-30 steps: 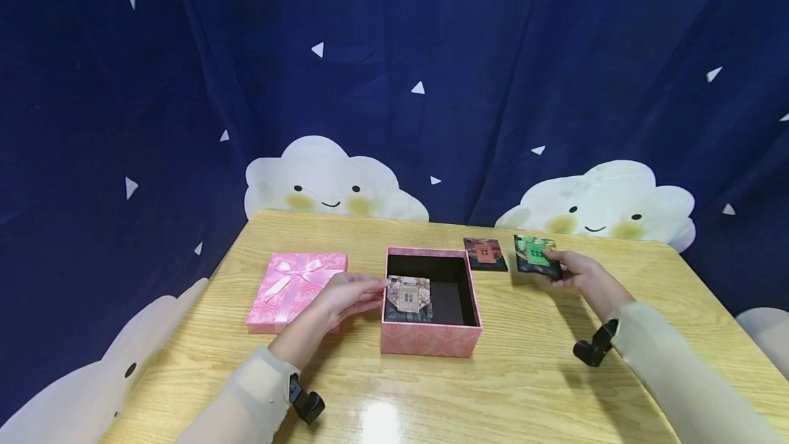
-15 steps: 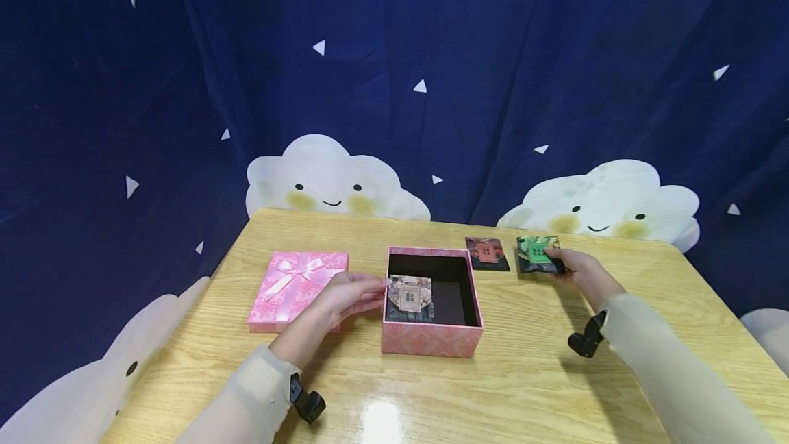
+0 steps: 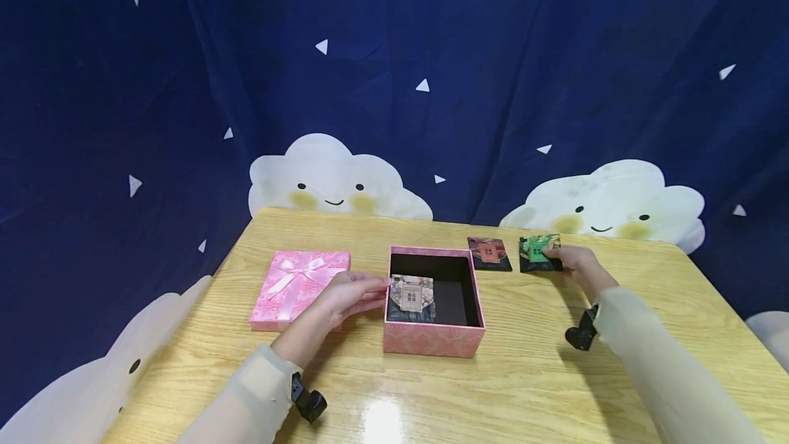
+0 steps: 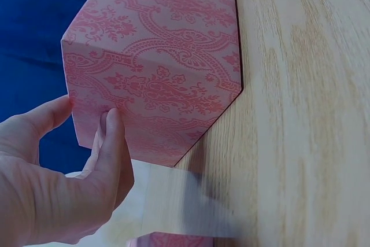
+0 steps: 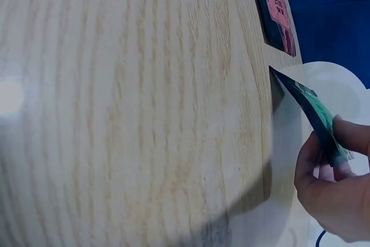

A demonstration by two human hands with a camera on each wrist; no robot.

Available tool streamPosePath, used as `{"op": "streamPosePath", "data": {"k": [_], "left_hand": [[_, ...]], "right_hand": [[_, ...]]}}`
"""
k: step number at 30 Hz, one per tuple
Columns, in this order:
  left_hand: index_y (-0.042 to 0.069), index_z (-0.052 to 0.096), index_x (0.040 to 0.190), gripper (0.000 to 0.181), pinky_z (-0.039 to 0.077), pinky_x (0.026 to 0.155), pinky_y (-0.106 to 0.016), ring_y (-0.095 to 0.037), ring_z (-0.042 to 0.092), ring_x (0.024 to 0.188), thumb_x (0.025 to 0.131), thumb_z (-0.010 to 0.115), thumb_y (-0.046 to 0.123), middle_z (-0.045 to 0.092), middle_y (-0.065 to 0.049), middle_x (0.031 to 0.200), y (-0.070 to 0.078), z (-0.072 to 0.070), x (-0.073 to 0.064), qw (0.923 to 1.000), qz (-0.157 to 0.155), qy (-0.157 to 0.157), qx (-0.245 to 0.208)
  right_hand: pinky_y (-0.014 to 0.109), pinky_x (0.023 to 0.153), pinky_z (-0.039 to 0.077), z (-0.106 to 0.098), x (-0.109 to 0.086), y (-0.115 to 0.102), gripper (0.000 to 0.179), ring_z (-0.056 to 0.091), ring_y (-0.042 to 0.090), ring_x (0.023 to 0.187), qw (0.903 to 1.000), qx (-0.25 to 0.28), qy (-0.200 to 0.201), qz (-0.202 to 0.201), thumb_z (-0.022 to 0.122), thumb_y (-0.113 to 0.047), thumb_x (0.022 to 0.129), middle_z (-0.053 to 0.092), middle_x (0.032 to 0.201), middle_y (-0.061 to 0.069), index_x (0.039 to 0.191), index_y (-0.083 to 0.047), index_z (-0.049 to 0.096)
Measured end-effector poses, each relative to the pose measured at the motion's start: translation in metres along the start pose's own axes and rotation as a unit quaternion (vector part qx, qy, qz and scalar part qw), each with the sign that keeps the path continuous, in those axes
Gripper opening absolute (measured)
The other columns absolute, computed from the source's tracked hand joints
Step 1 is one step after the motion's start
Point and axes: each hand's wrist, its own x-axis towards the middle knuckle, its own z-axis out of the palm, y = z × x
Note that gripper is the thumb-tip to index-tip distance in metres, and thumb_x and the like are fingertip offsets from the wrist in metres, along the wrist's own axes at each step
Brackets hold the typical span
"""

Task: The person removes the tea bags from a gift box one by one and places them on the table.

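The right hand (image 3: 579,264) is pinching a green-labelled packet (image 3: 532,252) by its near right part, the thumb pressing on the printed face and the fingers supporting it from underneath. The packet is tilting above the far right of the wooden surface (image 3: 444,396), its lower edge pointing toward the wood (whether that edge is touching, I cannot tell).

The left hand (image 3: 348,297) is resting its fingertips against the side of a pink box (image 3: 431,339), the fingers reaching out in a relaxed way, one tip meeting the edge of the rim. The box is standing upright and uncovered, its dark inside showing. A pale-labelled packet (image 3: 411,297) is lying in its left half.

A red-labelled packet (image 3: 490,252) is lying between the box and the green-labelled packet, near the box's far right corner. A pink lid (image 3: 290,286) with a ribbon bow is lying left of the box, the left forearm partly covering its near right corner.
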Motion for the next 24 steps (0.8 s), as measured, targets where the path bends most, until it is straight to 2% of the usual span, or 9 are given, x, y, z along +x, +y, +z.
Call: {"op": "streamPosePath", "data": {"k": [2, 4, 6, 7, 9, 15, 21, 24], "left_hand": [[-0.011, 0.058, 0.107, 0.024, 0.063, 0.084, -0.028, -0.014, 0.069, 0.082, 0.089, 0.063, 0.003, 0.07, -0.02, 0.104, 0.0, 0.0, 0.0, 1.0, -0.001, -0.002, 0.002], [-0.012, 0.058, 0.108, 0.025, 0.063, 0.084, -0.027, -0.013, 0.068, 0.08, 0.089, 0.062, 0.003, 0.071, -0.016, 0.099, 0.0, 0.0, 0.0, 1.0, -0.002, -0.003, 0.003], [-0.012, 0.058, 0.108, 0.024, 0.063, 0.084, -0.027, -0.012, 0.068, 0.079, 0.089, 0.062, 0.003, 0.071, -0.012, 0.093, 0.001, 0.0, 0.0, 1.0, -0.003, -0.003, 0.002], [-0.012, 0.057, 0.108, 0.024, 0.063, 0.084, -0.027, -0.012, 0.068, 0.079, 0.089, 0.062, 0.003, 0.071, -0.01, 0.09, 0.001, 0.0, 0.0, 1.0, -0.004, -0.002, 0.002], [-0.011, 0.057, 0.108, 0.024, 0.063, 0.084, -0.028, -0.012, 0.068, 0.079, 0.089, 0.062, 0.003, 0.069, -0.007, 0.087, 0.001, 0.001, -0.001, 1.0, -0.004, 0.0, 0.002], [-0.01, 0.057, 0.107, 0.023, 0.063, 0.082, -0.026, -0.015, 0.069, 0.084, 0.089, 0.063, 0.003, 0.07, -0.012, 0.095, 0.001, 0.001, 0.0, 1.0, -0.005, 0.003, 0.002], [-0.011, 0.057, 0.108, 0.025, 0.063, 0.081, -0.025, -0.017, 0.069, 0.086, 0.089, 0.064, 0.004, 0.07, -0.018, 0.101, 0.0, 0.0, 0.0, 1.0, -0.005, 0.0, 0.004], [-0.01, 0.057, 0.107, 0.025, 0.063, 0.082, -0.025, -0.017, 0.069, 0.086, 0.088, 0.064, 0.004, 0.07, -0.018, 0.102, 0.0, -0.001, 0.001, 1.0, -0.004, 0.0, 0.004]], "right_hand": [[0.015, 0.065, 0.051, 0.003, -0.002, 0.0, 0.043, 0.045, 0.002, 0.064, 0.9988, -0.044, 0.023, -0.007, 0.061, -0.017, 0.093, 0.054, 0.105, 0.0, 0.128, 0.004, 0.049], [0.022, 0.078, 0.055, 0.004, -0.001, 0.0, 0.06, 0.056, 0.015, 0.08, 0.9957, -0.083, 0.036, -0.018, 0.063, -0.018, 0.091, 0.049, 0.127, 0.016, 0.141, 0.005, 0.039], [0.033, 0.095, 0.055, 0.006, 0.0, 0.001, 0.068, 0.058, 0.032, 0.106, 0.9928, -0.109, 0.045, -0.024, 0.064, -0.019, 0.09, 0.038, 0.144, 0.027, 0.145, 0.005, 0.033], [0.039, 0.103, 0.052, 0.006, 0.001, 0.001, 0.071, 0.053, 0.038, 0.119, 0.991, -0.121, 0.051, -0.027, 0.065, -0.02, 0.089, 0.032, 0.149, 0.029, 0.146, 0.005, 0.031], [0.049, 0.116, 0.04, 0.008, 0.002, 0.002, 0.074, 0.031, 0.043, 0.139, 0.9883, -0.136, 0.062, -0.031, 0.066, -0.02, 0.088, 0.025, 0.153, 0.029, 0.146, 0.006, 0.028], [0.051, 0.112, 0.042, 0.012, 0.003, 0.005, 0.066, 0.038, 0.043, 0.132, 0.9757, -0.178, 0.122, -0.038, 0.067, -0.023, 0.087, 0.034, 0.146, 0.03, 0.14, 0.007, 0.04], [0.051, 0.105, 0.047, 0.016, 0.0, 0.007, 0.063, 0.042, 0.042, 0.124, 0.9678, -0.203, 0.141, -0.049, 0.068, -0.026, 0.086, 0.039, 0.141, 0.03, 0.135, 0.007, 0.045], [0.051, 0.107, 0.045, 0.016, 0.0, 0.007, 0.062, 0.04, 0.043, 0.124, 0.9621, -0.223, 0.148, -0.051, 0.069, -0.027, 0.086, 0.04, 0.139, 0.031, 0.132, 0.007, 0.048]]}}
